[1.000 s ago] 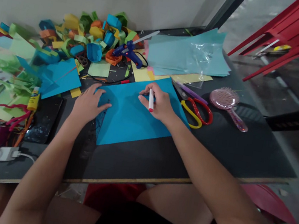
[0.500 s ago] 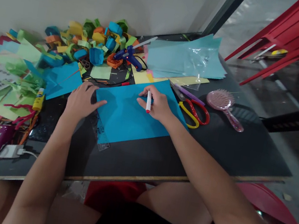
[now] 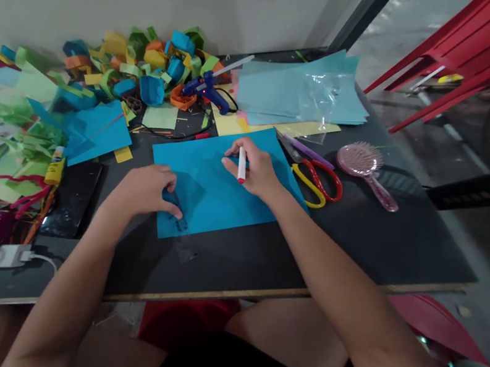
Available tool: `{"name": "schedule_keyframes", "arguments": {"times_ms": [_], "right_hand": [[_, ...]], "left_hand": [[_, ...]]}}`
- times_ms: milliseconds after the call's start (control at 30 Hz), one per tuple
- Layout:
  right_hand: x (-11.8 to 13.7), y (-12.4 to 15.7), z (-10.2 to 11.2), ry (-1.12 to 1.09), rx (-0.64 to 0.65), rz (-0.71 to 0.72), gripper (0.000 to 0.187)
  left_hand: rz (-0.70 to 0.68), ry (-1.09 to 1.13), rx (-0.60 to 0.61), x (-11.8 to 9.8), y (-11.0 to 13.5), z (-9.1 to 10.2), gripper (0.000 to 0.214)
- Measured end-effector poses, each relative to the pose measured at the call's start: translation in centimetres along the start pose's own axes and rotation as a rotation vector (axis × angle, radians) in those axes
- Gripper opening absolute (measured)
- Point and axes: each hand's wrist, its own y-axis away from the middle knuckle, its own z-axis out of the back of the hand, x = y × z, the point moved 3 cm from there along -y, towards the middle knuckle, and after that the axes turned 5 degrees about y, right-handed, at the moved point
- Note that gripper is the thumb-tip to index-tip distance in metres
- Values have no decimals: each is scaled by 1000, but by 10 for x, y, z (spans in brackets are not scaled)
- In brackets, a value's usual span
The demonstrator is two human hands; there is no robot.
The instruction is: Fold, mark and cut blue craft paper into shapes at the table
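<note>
A bright blue paper sheet (image 3: 224, 192) lies flat on the dark table (image 3: 357, 240) in front of me. My right hand (image 3: 256, 173) rests on its upper middle, fingers closed around a white marker with a red cap (image 3: 242, 165), tip down on the sheet. My left hand (image 3: 143, 190) sits at the sheet's lower left corner. Its fingers are curled over a clear plastic ruler (image 3: 182, 224), which slants across that corner and pokes out onto the table.
Red-and-yellow scissors (image 3: 320, 183), a purple pen and a pink hairbrush (image 3: 365, 165) lie right of the sheet. Behind are a blue glue gun (image 3: 207, 86), a heap of coloured paper scraps (image 3: 128, 64) and pale blue sheets (image 3: 298, 89). Left: glue bottle (image 3: 55, 167), phone (image 3: 71, 195), charger.
My left hand has moved from the sheet's upper left edge down to its lower left corner, bringing the ruler onto the sheet. The right hand with the marker has barely moved.
</note>
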Motion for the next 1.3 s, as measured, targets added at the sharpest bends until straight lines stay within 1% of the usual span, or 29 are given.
{"name": "schedule_keyframes", "arguments": {"times_ms": [67,133,200,267,367,400,433,467,533,600,667,733,767,800,833,867,900,967,1033,1067,1133,1167,1200,1267,1300], "right_hand": [[2,1,0,4,-2,2,23],[4,2,1,9,-3,0,22],[5,2,1,17,-3,0,22],[6,2,1,20,0,-1,22],[5,2,2,14,21,-11,22],[5,1,2,8,31,-10,22],[4,1,2,2,41,-6,22],[3,1,2,-6,48,1,22],[2,1,2,-17,56,8,21],[0,1,2,-20,65,-4,22],[-1,2,1,-29,72,-15,23],[0,2,0,-59,69,-15,26],[0,2,0,-82,63,-14,28],[1,2,1,-107,52,-17,29],[1,2,2,-129,40,-24,31],[1,2,2,-145,29,-33,34],[1,2,3,-154,16,-45,37],[1,2,6,-165,-9,-68,41],[1,3,7,-188,-27,-90,39],[1,3,7,-208,-37,-102,36],[2,4,6,-284,-60,-132,34],[2,4,5,-342,-77,-154,37],[2,4,4,-410,-101,-181,41],[-1,2,2,-563,-162,-244,45],[-3,0,1,-637,-194,-279,42]], "left_hand": [[-75,0,-21,-17,0,-5,50],[-119,-9,-71,-27,-1,-8,49],[-115,-36,-151,-26,-1,-8,53],[-129,-47,-211,-18,-2,-5,63],[-187,-16,-218,7,2,6,89],[-171,-12,-219,19,5,10,95],[-120,-14,-236,33,9,15,97],[-68,-21,-249,48,13,19,97],[94,-10,-305,81,24,24,93],[177,38,-290,109,34,24,81],[210,79,-312,127,41,23,71],[229,140,-290,131,44,23,60],[235,164,-273,126,43,23,53],[234,179,-262,118,40,25,44],[233,177,-279,106,35,27,33],[211,163,-316,91,28,31,25],[185,156,-392,75,20,36,21],[193,134,-495,43,-2,43,24],[169,72,-467,17,-31,44,32],[149,32,-451,7,-46,43,36],[90,-27,-362,-4,-75,40,37],[86,-56,-290,-6,-87,37,35],[112,-89,-244,-6,-98,34,31],[154,-140,-201,-4,-112,31,25],[167,-147,-202,-4,-115,30,22]]}}
